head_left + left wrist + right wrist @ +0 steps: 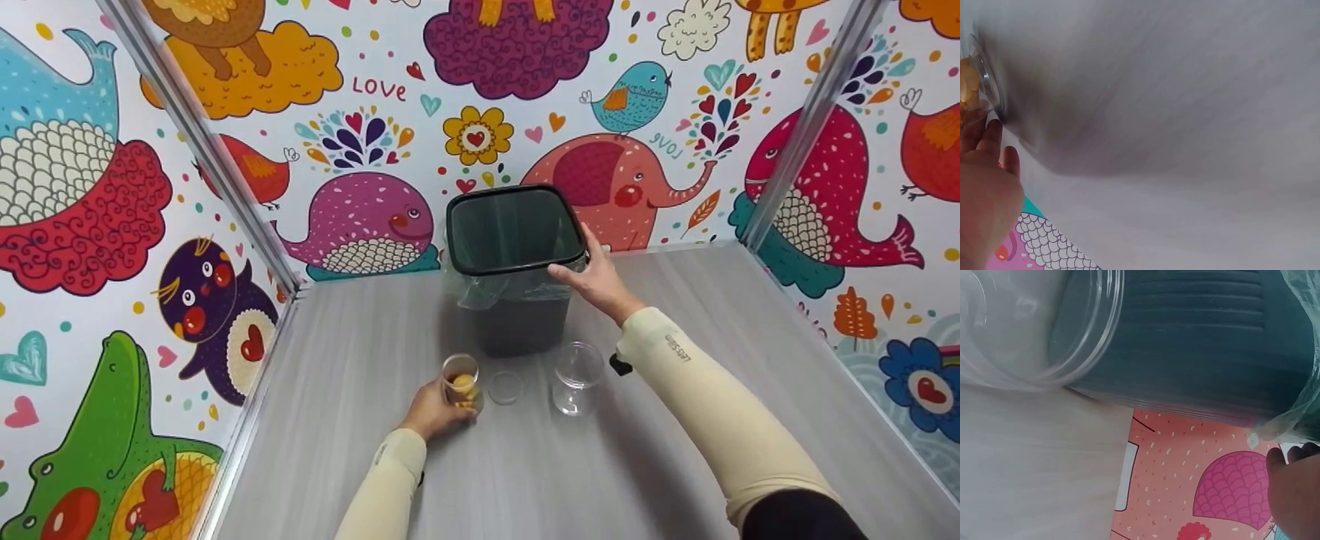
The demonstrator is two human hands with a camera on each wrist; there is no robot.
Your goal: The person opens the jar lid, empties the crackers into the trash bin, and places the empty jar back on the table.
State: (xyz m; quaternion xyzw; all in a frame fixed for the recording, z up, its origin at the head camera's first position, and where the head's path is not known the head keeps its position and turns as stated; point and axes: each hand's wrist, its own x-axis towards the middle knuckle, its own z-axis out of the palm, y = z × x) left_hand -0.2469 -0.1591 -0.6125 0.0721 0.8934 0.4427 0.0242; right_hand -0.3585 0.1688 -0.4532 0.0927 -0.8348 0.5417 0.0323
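Note:
My left hand (435,411) holds a clear jar (451,367) low over the grey table, its fingers round the lower side. Orange-yellow pieces (464,382) lie inside this jar. In the left wrist view, fingers (991,140) curve beneath the jar's edge (985,79). A dark trash bin (521,326) stands upright beyond it, lined with a clear plastic bag (476,292) folded over its black rim. At the bin's right front corner, my right hand (600,277) grips the rim, thumb on top, other fingers partly hidden along the side.
A second clear jar (576,394) stands open just in front of the bin's right side. Between the two jars lies a clear round lid (506,388). Cartoon-printed walls (397,135) with metal frame posts (799,127) enclose the table (345,360) at the back and sides.

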